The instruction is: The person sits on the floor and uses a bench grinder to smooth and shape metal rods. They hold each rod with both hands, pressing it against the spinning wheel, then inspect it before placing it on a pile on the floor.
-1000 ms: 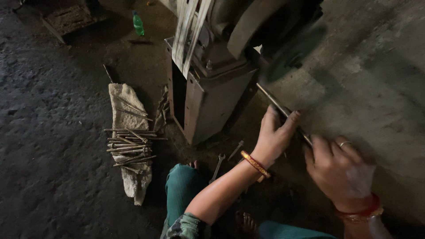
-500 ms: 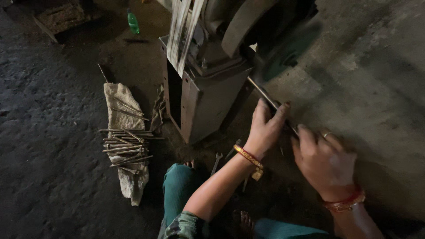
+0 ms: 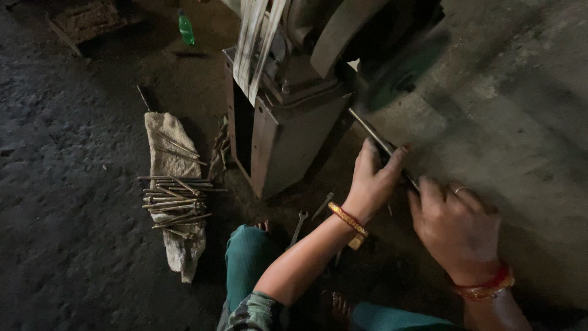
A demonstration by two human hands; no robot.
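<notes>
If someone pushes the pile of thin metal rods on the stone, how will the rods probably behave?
The metal rods look thin, straight and round, so they would probably stay stiff but roll or slide apart. They lie loosely crossed on a narrow stone slab, so some could easily drop to the floor. Each one probably feels light.

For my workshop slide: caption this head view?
Both hands, left hand and right hand, hold a metal rod at a grinding machine.
</notes>
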